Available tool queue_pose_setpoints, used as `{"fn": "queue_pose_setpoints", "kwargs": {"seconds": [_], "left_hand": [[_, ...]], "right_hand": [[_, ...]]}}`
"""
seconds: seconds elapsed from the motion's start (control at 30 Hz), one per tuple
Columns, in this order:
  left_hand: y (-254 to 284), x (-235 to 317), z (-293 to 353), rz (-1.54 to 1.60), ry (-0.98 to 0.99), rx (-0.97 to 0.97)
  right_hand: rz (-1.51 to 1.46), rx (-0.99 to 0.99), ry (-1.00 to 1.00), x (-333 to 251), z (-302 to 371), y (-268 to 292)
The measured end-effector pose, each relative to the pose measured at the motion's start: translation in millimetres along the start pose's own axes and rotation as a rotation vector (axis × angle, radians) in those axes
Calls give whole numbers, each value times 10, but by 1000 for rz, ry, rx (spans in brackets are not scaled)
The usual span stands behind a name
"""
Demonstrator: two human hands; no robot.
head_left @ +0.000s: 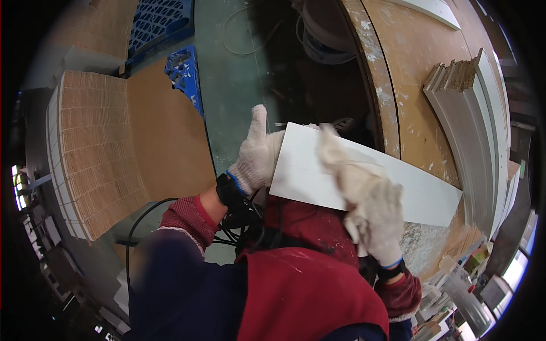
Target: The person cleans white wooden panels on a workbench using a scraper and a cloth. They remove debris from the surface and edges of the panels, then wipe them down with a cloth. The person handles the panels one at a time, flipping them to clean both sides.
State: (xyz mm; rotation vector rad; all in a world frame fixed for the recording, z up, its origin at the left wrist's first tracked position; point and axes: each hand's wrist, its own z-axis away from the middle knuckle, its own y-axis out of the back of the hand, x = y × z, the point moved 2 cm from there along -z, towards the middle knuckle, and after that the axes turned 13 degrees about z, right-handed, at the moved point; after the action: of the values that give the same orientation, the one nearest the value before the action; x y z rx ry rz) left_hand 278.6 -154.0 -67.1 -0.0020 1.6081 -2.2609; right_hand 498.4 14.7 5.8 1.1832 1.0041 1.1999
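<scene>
Greenish floor (227, 85) runs up the middle of my view, with a scuffed, paint-flecked wooden bench (418, 102) on the right and a curved-looking stack of white boards (478, 131) standing on it. Over on the left there's another stack of boards (96, 148) beside a brown sheet (165, 125), and a blue pallet (162, 25) up top. So, the white panel (307, 165) is slanted across in front of me, near end above my dark red apron (313, 284), far end over the bench side. My gloved left hand (260, 153) is at its left end, thumb sticking straight out, fingers tucked behind, so can't tell how tightly they're closed. Gloved right hand (380, 219) has a bunched cream cloth (355, 176) in its grip, pressed over the panel, kinda blurry tbh.
</scene>
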Motion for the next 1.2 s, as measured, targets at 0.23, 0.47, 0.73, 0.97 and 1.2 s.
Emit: {"fn": "queue_pose_setpoints", "kwargs": {"seconds": [0.23,0.47,0.73,0.97,1.2], "left_hand": [[208,136,85,-1333,-330,29],[-224,32,92,-450,32,202],[3,49,-8,-352,-38,133],[79,61,10,-273,80,119],[213,225,167,-1394,-268,72]], "right_hand": [[378,-102,-445,1737,1754,-296],[-11,-188,-189,968,279,187],[52,-28,446,-936,-1314,315],[-234,-33,406,-400,-949,267],[19,-203,-797,1527,799,101]]}}
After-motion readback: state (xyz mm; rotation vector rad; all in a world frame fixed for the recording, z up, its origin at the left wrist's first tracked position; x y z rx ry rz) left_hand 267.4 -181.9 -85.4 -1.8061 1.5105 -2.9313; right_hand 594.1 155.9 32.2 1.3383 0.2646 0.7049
